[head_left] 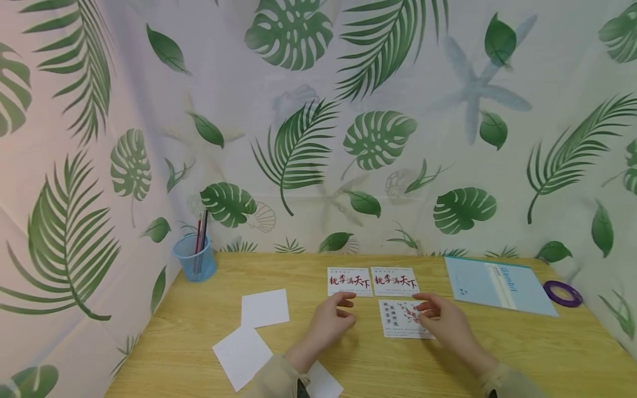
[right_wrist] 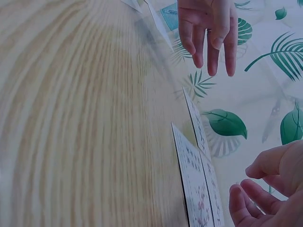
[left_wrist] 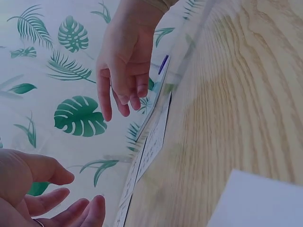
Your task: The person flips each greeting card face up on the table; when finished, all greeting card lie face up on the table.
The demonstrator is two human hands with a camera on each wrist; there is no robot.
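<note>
Three printed cards lie on the wooden table. Two with red Chinese characters, a left card [head_left: 349, 282] and a right card [head_left: 395, 281], sit side by side. Below the right one is a card with a pink blossom branch [head_left: 395, 320] and dark characters. My left hand [head_left: 330, 320] hovers loosely bent just left of the blossom card, holding nothing. My right hand [head_left: 445, 320] overlaps that card's right side in the head view; in the right wrist view its relaxed fingers [right_wrist: 258, 198] are raised above the cards with nothing between them.
Blank white sheets, one upper [head_left: 265, 308], one lower [head_left: 242, 357] and one partly under my left forearm [head_left: 323, 382], lie at left. A blue mesh cup [head_left: 194, 262] holds pencils. At right are a light blue notebook [head_left: 478, 284] and a purple tape roll [head_left: 563, 293]. Leaf-patterned cloth hangs behind.
</note>
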